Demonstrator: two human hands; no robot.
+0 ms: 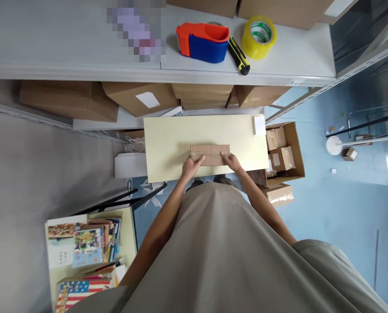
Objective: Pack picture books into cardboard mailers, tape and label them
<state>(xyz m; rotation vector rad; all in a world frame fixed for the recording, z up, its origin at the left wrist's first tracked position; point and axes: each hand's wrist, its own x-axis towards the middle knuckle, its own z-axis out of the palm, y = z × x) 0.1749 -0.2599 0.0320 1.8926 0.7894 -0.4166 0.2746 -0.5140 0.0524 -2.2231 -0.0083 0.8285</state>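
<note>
A: Where's the box?

B: Small cardboard box [210, 154] flat on the pale counter [167, 143], near its front edge. Left hand [191, 166] grips the 8 o'clock corner, right hand [231, 161] the 4 o'clock corner, fingers curled onto it.

A: Anything else around?

B: Shelf [66, 48] at 12 o'clock: tape dispenser [203, 41], utility knife [238, 55], yellow tape roll [259, 36]. Carton of small boxes [283, 152] at 3 o'clock.

Table [167, 143] mostly bare: open room left, right and beyond the small carton [210, 154]. Only obstacle a white pad [259, 125], apparently label stock, at far right corner. Shelf edge [180, 77] overhangs the far side; open box [286, 152] flanks right.
</note>
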